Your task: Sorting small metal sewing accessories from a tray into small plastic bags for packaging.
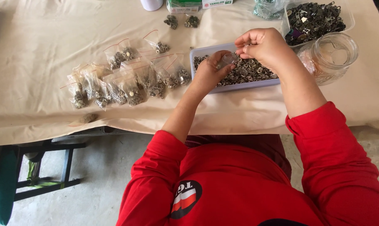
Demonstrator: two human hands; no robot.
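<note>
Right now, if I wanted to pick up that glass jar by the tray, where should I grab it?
Probably grip the glass jar around its sides, just below the rim, coming from the right. It stands upright with its wide mouth open, so the round wall is free there. On its left the right hand and forearm crowd it, and the clear tub of dark metal parts sits close behind.

Hands (235,58) over tray (256,85) of metal rings (250,70)
</note>
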